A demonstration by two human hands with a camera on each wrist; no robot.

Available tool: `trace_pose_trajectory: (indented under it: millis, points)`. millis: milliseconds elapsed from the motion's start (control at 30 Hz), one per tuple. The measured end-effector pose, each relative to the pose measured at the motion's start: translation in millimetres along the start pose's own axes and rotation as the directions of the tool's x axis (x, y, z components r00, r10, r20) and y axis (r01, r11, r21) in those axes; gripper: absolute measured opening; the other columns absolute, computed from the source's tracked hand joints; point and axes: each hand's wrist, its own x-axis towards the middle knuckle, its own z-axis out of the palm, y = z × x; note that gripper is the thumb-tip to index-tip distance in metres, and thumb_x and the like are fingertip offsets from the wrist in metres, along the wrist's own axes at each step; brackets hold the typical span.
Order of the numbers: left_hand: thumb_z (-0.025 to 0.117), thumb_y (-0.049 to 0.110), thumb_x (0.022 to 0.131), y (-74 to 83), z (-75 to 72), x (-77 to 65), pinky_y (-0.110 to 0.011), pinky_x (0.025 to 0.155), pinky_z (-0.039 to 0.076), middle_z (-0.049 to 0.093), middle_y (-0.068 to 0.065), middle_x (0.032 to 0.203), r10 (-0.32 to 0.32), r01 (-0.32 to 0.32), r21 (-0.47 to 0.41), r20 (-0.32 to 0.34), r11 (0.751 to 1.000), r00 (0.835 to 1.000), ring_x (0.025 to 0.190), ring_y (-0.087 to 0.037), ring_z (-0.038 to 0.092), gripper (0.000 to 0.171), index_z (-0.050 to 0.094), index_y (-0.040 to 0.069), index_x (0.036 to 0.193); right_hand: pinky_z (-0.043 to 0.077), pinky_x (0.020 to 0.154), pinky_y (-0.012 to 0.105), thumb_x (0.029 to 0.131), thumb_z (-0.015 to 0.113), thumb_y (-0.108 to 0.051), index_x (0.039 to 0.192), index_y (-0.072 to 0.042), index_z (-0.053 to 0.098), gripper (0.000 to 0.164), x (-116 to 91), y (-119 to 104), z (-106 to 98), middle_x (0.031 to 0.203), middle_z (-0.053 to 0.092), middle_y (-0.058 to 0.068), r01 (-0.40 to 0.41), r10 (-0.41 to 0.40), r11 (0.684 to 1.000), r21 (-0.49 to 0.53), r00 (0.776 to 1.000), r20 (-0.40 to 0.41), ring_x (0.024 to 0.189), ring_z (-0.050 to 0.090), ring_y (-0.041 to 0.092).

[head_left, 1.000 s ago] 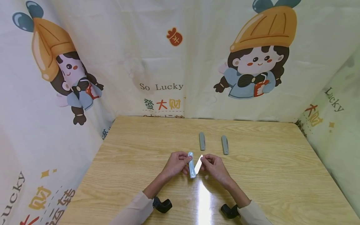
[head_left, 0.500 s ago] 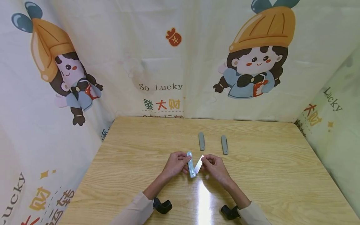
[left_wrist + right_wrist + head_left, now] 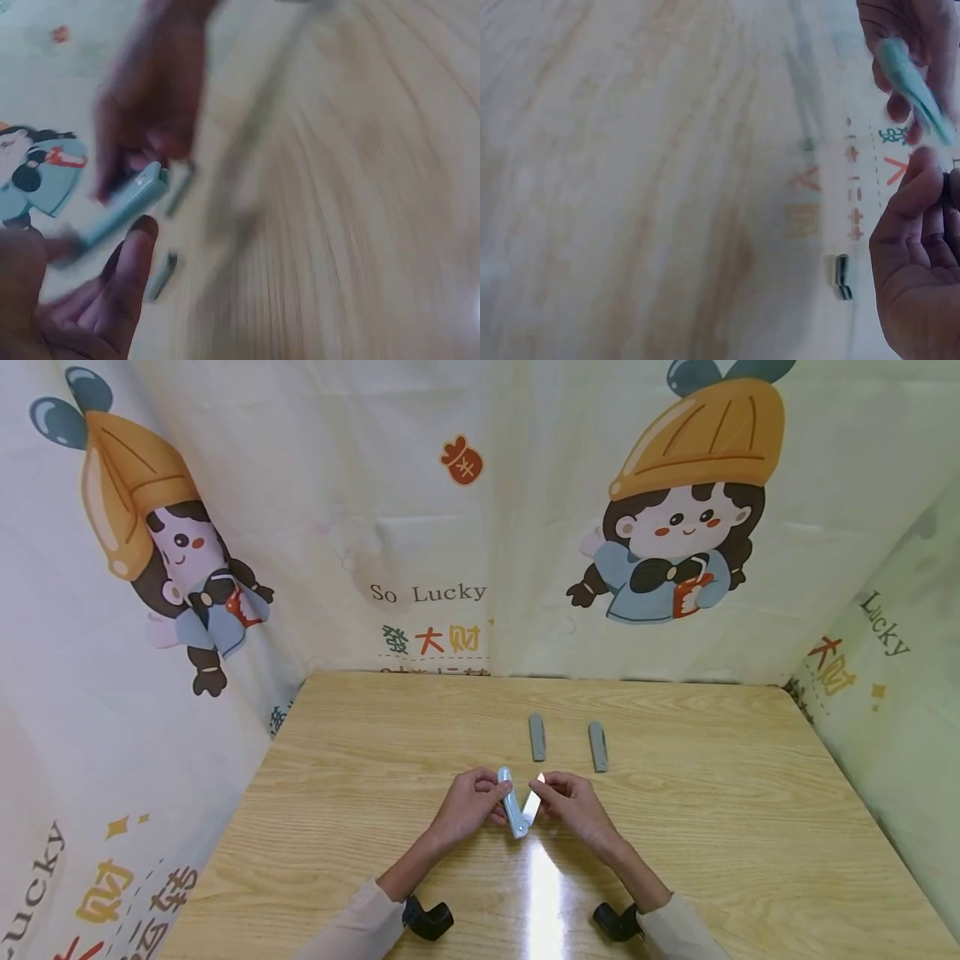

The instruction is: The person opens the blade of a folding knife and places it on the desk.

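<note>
Left hand (image 3: 471, 803): in from the near left, forearm slanting far and rightward; thumb laid over the knife's handle, fingers bent behind it; grip clamped on the handle toward its far end
Right hand (image 3: 576, 807): in from the near right, forearm slanting far and leftward; thumb and fingertips together on the blade close to its tip; grip a pinch, clamped on the blade
Arms: mirror one another, hands near each other with the knife between; beige sleeves (image 3: 354, 920) reach partway up the forearms, a black wrist camera (image 3: 429, 919) at the left cuff, its twin (image 3: 617, 922) at the right
Folding knife (image 3: 514, 810): between the hands, around mid-table; pale blue handle, blade (image 3: 533, 806) swung partly out, the two making a narrow V with its hinge at the near end
Left grey pocketknife (image 3: 537, 737): on the table, far of the hands, lying lengthwise near to far
Right grey pocketknife (image 3: 597, 747): just right of the other, apart from it, similarly laid
Table (image 3: 360, 752): pale wood grain, streak of glare at the near side
Cloth (image 3: 330, 468): cream, printed with cartoon figures and lettering, behind the table and along both sides
Wrist views: blurred, blade hard to make out
</note>
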Motion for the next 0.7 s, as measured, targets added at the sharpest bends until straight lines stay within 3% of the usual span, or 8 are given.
trace_pose_trajectory:
  millis: [67, 100, 167, 267, 300, 367, 500, 700]
  points:
    - [0.059, 0.023, 0.106, -0.3, -5.9, -1.9, -0.041, 0.073, 0.059, 0.071, -0.012, 0.109, 0.103, -0.113, 0.206, 0.059, 0.972, 0.993, 0.085, -0.024, 0.072, 0.042, 0.054, -0.007, 0.135, 0.057, 0.071, 0.035, 0.105, 0.061, -0.022, 0.112, 0.013, 0.064, 0.036, 0.1, -1.6, -2.5, 0.085, 0.068, 0.01, 0.015, -0.014, 1.0, -0.025, 0.999, 0.033, 0.079, 0.067, 0.028]
    - [0.059, 0.023, 0.106, -0.7, -10.1, -2.5, -0.04, 0.079, 0.058, 0.068, -0.012, 0.119, 0.18, -0.21, 0.353, 0.116, 0.912, 0.977, 0.096, -0.023, 0.071, 0.043, 0.053, -0.003, 0.141, 0.056, 0.07, 0.036, 0.105, 0.06, -0.022, 0.111, 0.013, 0.065, 0.036, 0.2, -2.5, -3.6, 0.084, 0.068, 0.009, 0.017, -0.016, 0.999, -0.031, 0.999, 0.043, 0.079, 0.067, 0.029]
    - [0.059, 0.021, 0.105, -0.3, -18.9, -2.5, -0.039, 0.092, 0.053, 0.058, -0.01, 0.138, 0.335, -0.432, 0.638, 0.276, 0.638, 0.901, 0.117, -0.023, 0.063, 0.045, 0.052, 0.006, 0.147, 0.056, 0.069, 0.037, 0.106, 0.059, -0.022, 0.112, 0.013, 0.065, 0.036, 0.2, -4.3, -5.8, 0.084, 0.068, 0.01, 0.022, -0.02, 0.999, -0.047, 0.998, 0.06, 0.078, 0.068, 0.032]
    - [0.067, 0.017, 0.099, 2.8, -29.7, -0.2, -0.04, 0.108, 0.041, 0.044, -0.009, 0.154, 0.468, -0.642, 0.763, 0.541, 0.077, 0.699, 0.14, -0.026, 0.043, 0.045, 0.059, 0.014, 0.143, 0.057, 0.068, 0.037, 0.106, 0.058, -0.023, 0.111, 0.011, 0.066, 0.035, -0.5, -6.5, -8.2, 0.083, 0.068, 0.01, 0.029, -0.024, 0.998, -0.062, 0.996, 0.081, 0.076, 0.068, 0.03]
    - [0.07, 0.015, 0.097, 3.8, -31.7, 0.8, -0.041, 0.109, 0.039, 0.046, -0.009, 0.153, 0.466, -0.672, 0.739, 0.61, -0.044, 0.641, 0.14, -0.027, 0.042, 0.044, 0.062, 0.015, 0.141, 0.057, 0.068, 0.036, 0.106, 0.058, -0.023, 0.11, 0.01, 0.066, 0.034, -1.0, -6.8, -9.0, 0.083, 0.068, 0.01, 0.031, -0.025, 0.998, -0.063, 0.995, 0.092, 0.075, 0.068, 0.029]
    - [0.074, 0.017, 0.095, 6.7, -33.5, 2.6, -0.04, 0.111, 0.037, 0.051, -0.007, 0.15, 0.434, -0.694, 0.69, 0.699, -0.204, 0.568, 0.141, -0.026, 0.042, 0.044, 0.065, 0.019, 0.138, 0.056, 0.067, 0.033, 0.106, 0.058, -0.022, 0.109, 0.009, 0.067, 0.033, -2.3, -6.9, -10.4, 0.083, 0.068, 0.011, 0.034, -0.027, 0.998, -0.061, 0.993, 0.116, 0.074, 0.067, 0.025]
    - [0.074, 0.015, 0.094, 10.3, -33.7, 4.6, -0.037, 0.11, 0.038, 0.061, -0.003, 0.138, 0.372, -0.69, 0.641, 0.764, -0.337, 0.528, 0.137, -0.022, 0.047, 0.042, 0.067, 0.023, 0.135, 0.055, 0.067, 0.03, 0.106, 0.059, -0.022, 0.109, 0.01, 0.067, 0.033, -3.6, -5.9, -11.9, 0.084, 0.068, 0.011, 0.034, -0.028, 0.999, -0.032, 0.987, 0.158, 0.074, 0.064, 0.018]
    - [0.075, 0.014, 0.093, 13.6, -30.2, 6.1, -0.033, 0.1, 0.047, 0.064, -0.002, 0.128, 0.38, -0.695, 0.622, 0.778, -0.361, 0.5, 0.124, -0.019, 0.056, 0.039, 0.069, 0.025, 0.131, 0.054, 0.064, 0.03, 0.103, 0.064, -0.022, 0.106, 0.01, 0.068, 0.032, -4.6, -2.6, -13.1, 0.08, 0.067, 0.009, 0.035, -0.031, 0.998, -0.045, 0.994, 0.103, 0.069, 0.062, 0.016]
